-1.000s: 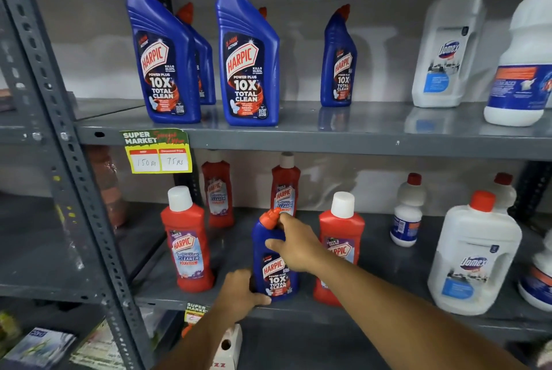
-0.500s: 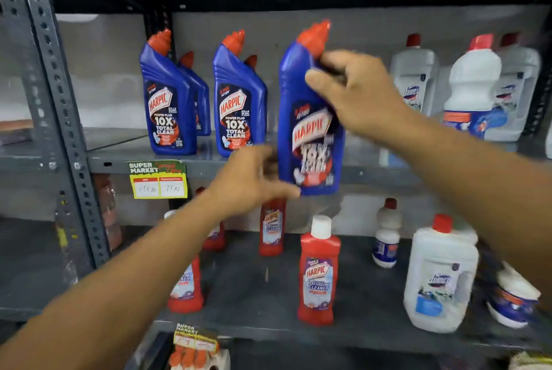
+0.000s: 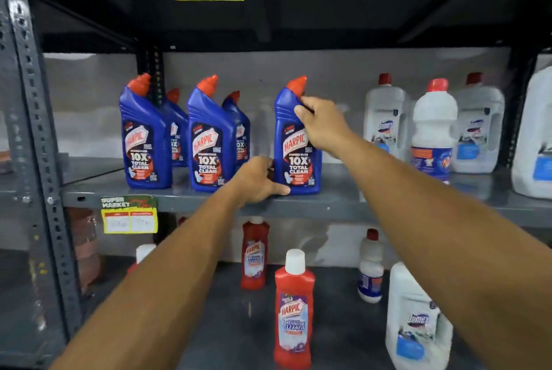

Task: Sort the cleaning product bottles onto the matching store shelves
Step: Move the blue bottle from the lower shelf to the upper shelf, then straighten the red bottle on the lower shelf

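Note:
A blue Harpic bottle [image 3: 294, 157] with an orange cap stands upright near the front of the upper grey shelf [image 3: 334, 204]. My right hand [image 3: 321, 125] grips its neck and shoulder from the right. My left hand [image 3: 257, 181] holds its lower left side at the base. Several other blue Harpic bottles [image 3: 209, 142] stand to its left on the same shelf. White Domex bottles [image 3: 434, 128] stand to its right.
On the lower shelf [image 3: 233, 328] stand red Harpic bathroom cleaner bottles [image 3: 294, 313], a small white bottle [image 3: 370, 271] and a large white Domex jug [image 3: 415, 325]. A perforated grey upright [image 3: 38, 142] rises at the left. A yellow price tag [image 3: 130, 214] hangs from the upper shelf's edge.
The blue bottle went from the lower shelf up through the air and now stands on the upper shelf beside the other blue ones, both hands still on it.

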A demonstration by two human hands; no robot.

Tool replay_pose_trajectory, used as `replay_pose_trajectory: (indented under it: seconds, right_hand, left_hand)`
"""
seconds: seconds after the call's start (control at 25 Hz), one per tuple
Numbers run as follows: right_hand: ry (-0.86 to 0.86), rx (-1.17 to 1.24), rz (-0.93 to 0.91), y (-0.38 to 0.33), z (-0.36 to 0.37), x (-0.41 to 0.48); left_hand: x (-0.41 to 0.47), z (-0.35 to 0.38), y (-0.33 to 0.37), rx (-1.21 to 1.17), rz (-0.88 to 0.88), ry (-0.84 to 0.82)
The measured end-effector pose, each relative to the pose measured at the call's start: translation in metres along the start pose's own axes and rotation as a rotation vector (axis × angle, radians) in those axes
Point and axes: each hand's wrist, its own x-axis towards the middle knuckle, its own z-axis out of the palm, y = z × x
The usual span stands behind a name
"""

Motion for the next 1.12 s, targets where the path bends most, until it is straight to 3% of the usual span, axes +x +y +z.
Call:
replay_pose_trajectory:
  seconds: [0.08,0.2,0.24,0.32,0.36,0.4,0.48,0.56,0.72,0.96,1.12]
  right_hand:
    - [0.025,-0.027,-0.068,-0.001,-0.004,-0.014]
    - [0.190,-0.018,-0.409,0.004,-0.018,-0.094]
    - [0.178,-0.005,-0.528,0.015,-0.019,-0.133]
    - [0.035,0.008,-0.562,0.060,-0.006,-0.208]
    - [-0.058,0.052,-0.425,0.087,0.011,-0.239]
    - [-0.162,0.123,-0.180,0.113,0.031,-0.266]
    - [-0.391,0.156,0.351,0.157,0.077,-0.301]
    - [-0.525,0.213,0.537,0.178,0.118,-0.318]
    - [-0.467,0.347,0.724,0.169,0.172,-0.329]
    - [-0.539,0.373,0.749,0.139,0.234,-0.317]
    - [-0.531,0.354,0.781,0.129,0.257,-0.316]
  left_hand:
    - [-0.018,0.004,0.003,0.152,0.048,0.137]
    - [-0.085,0.031,-0.014,0.226,0.363,0.704]
    - [-0.113,0.049,-0.035,0.201,0.429,0.782]
    - [-0.152,0.090,-0.096,0.153,0.278,0.694]
    - [-0.164,0.112,-0.125,0.063,0.107,0.593]
    - [-0.172,0.134,-0.152,-0.061,-0.078,0.501]
    - [-0.178,0.172,-0.203,-0.059,-0.322,0.346]
    - [-0.176,0.200,-0.223,-0.255,-0.421,0.226]
    - [-0.174,0.210,-0.217,-0.339,-0.403,0.117]
    - [-0.167,0.177,-0.250,-0.319,-0.387,0.190]
    - [-0.168,0.164,-0.264,-0.289,-0.409,0.153]
